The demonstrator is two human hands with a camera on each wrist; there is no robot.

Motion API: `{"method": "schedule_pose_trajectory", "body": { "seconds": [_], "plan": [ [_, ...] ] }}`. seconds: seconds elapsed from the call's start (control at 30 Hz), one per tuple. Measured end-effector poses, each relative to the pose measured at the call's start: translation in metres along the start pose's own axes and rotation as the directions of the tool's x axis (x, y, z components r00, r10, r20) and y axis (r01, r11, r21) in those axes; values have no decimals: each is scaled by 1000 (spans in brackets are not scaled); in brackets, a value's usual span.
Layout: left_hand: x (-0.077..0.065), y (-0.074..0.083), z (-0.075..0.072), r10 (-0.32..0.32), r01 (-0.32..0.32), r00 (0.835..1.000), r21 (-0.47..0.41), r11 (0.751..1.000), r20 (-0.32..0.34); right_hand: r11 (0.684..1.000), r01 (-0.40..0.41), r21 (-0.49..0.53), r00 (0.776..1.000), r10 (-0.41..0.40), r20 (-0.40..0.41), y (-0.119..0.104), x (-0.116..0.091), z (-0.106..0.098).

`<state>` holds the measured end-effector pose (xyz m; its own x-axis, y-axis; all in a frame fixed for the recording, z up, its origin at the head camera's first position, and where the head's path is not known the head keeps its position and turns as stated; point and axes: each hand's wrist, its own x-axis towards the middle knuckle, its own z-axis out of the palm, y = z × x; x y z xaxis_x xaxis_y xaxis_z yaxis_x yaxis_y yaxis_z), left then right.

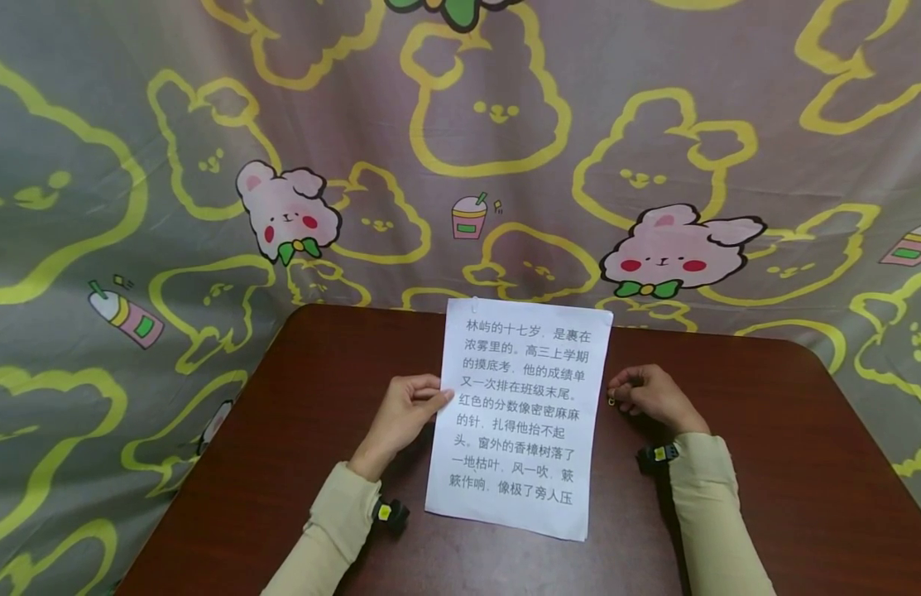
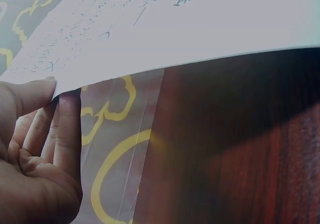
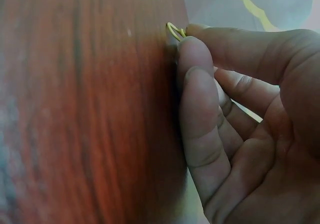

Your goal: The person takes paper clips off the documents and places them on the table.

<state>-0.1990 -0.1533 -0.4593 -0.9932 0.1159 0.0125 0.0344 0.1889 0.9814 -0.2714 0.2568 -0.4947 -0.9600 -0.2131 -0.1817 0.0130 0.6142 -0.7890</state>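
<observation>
A sheaf of white paper [image 1: 521,422] printed with lines of Chinese characters stands tilted over the table. My left hand [image 1: 402,418] pinches its left edge between thumb and fingers; the left wrist view shows the thumb on the printed face of the paper [image 2: 210,29]. Off the right edge of the paper, apart from it, my right hand [image 1: 656,397] pinches a small yellow paper clip [image 3: 173,31] between thumb and index fingertip. Only the clip's wire loop shows past the fingertips. At the paper's top edge sits what looks like a pale clip [image 1: 474,305], too small to make out well.
Beneath both hands lies a dark red-brown wooden table [image 1: 281,472] with rounded far corners. A grey curtain [image 1: 460,273] with yellow outlines and cartoon bears hangs right behind the table's far edge and along the left side.
</observation>
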Motion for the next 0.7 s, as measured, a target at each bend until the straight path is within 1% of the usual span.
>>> {"method": "schedule_pose_trajectory", "body": {
  "seconds": [0.1, 0.27, 0.47, 0.7],
  "plan": [
    [0, 0, 0, 8, -8, 1000, 6, 1000, -1, 1000, -12, -6, 1000, 12, -10, -1, -1, 0],
    [0, 1, 1, 26, -26, 1000, 8, 1000, 1, 1000, -6, -29, 1000, 5, -18, -2, -1, 0],
    [0, 0, 1, 3, -3, 1000, 1, 1000, 5, 999, -7, -35, 1000, 6, -19, -2, -2, 2],
    [0, 0, 0, -2, 2, 1000, -4, 1000, 8, 999, -18, -29, 1000, 17, -21, -3, -1, 3]
  ]
}}
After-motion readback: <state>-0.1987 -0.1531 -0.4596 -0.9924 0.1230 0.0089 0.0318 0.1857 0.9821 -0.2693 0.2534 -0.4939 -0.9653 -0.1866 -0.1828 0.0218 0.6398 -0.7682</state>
